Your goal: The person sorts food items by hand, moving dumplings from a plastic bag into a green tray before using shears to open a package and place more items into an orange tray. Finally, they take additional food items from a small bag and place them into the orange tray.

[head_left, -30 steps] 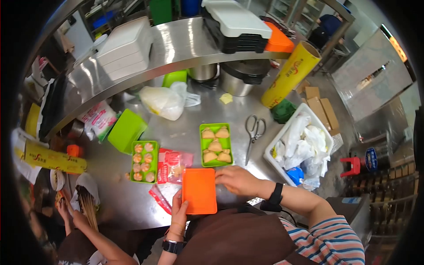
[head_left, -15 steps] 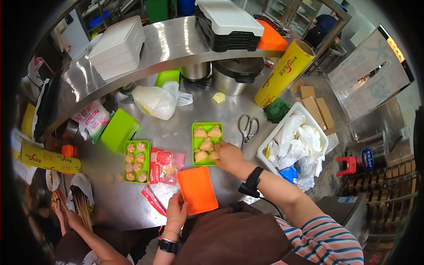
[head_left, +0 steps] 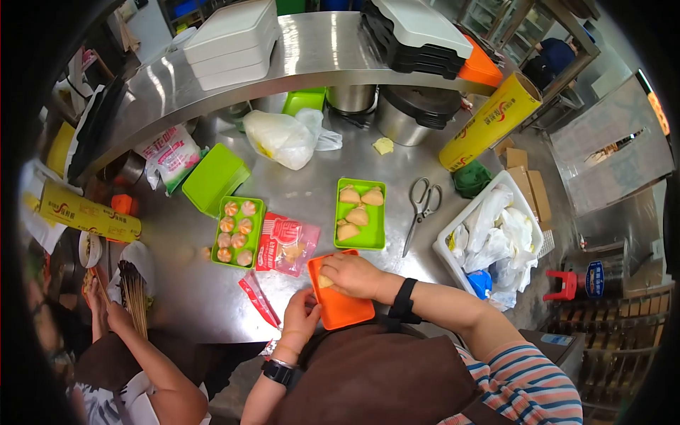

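My right hand [head_left: 352, 276] is closed around a tan pouch-shaped dumpling [head_left: 326, 281], low over the upper part of the orange tray [head_left: 345, 309]. Part of the dumpling is hidden under my fingers. With curled fingers, my left hand [head_left: 301, 315] grips the left edge of that tray. Beyond it lies a green tray [head_left: 377, 237] holding several similar tan dumplings [head_left: 358, 214]. To the left, a second green tray [head_left: 220, 263] holds several round, orange-and-white balls [head_left: 245, 226]. A red-and-clear plastic packet [head_left: 287, 244] with some food inside lies against this tray.
Scissors [head_left: 423, 202] and a white bin of plastic bags [head_left: 453, 268] are on the right. A yellow wrap roll [head_left: 490, 122] leans by the raised steel shelf [head_left: 304, 60]. At left, a co-worker's hands [head_left: 106, 312] are near a bundle of skewers [head_left: 132, 290].
My right hand has moved from the green tray to the orange tray, carrying a tan dumpling. Fewer dumplings lie in the green tray. My left hand stays at the orange tray's edge.
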